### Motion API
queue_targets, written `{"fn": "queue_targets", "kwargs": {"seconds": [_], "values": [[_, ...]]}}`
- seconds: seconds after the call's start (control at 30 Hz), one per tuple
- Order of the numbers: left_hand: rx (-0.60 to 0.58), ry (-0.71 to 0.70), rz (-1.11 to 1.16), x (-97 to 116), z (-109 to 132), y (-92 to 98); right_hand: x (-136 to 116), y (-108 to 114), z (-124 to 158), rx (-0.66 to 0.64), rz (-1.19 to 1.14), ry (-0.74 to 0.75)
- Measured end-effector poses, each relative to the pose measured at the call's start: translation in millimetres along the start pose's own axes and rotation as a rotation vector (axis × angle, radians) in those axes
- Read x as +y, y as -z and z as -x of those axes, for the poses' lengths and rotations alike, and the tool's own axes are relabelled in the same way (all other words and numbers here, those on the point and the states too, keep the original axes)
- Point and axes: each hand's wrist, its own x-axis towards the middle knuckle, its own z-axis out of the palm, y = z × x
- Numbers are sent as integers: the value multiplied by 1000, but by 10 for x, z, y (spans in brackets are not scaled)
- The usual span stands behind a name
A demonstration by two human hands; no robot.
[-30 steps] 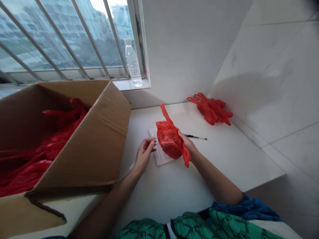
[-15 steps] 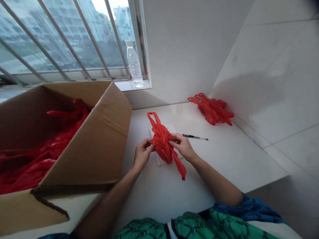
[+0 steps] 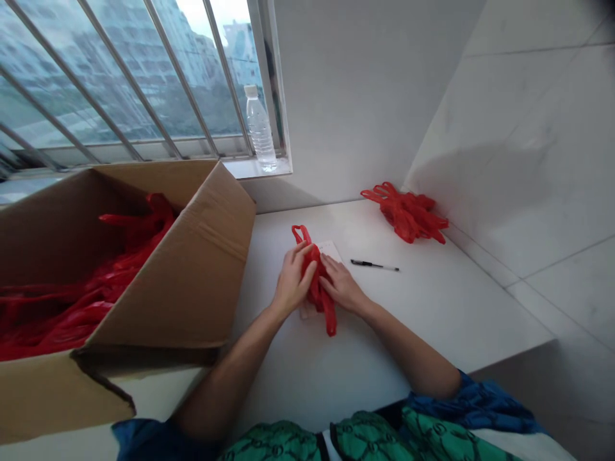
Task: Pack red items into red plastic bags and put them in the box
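Observation:
A crumpled red plastic bag lies over a white notepad on the table, one handle loop pointing away from me and another end trailing toward me. My left hand presses on the bag's left side, its fingers laid over the top and the thumb against it. From the right, my right hand squeezes the same bag, fingers close together. Between them the bag is bunched into a narrow strip, and the palms hide part of it. To the right of the notepad rests a black pen.
An open cardboard box holding red plastic bags stands at the left. More red bags are heaped by the wall at the back right. A water bottle is on the sill of the barred window.
Both hands have come closer together, going from fingertip pinches to flatter palms against the bag. The bag is narrower now, and its trailing end has swung left.

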Motion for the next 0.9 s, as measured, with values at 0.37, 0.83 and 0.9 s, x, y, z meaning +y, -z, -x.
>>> {"fn": "queue_targets", "kwargs": {"seconds": [0.37,0.83,0.9], "values": [[-324,4,-223,-327,33,-171,34,-125,22,-159,301,-110],[-179,32,-246,-305,257,126,-55,-85,-1,26,38,-32],[-213,3,-277,-281,217,1,-67,-120,-2,-21,107,-16]]}}
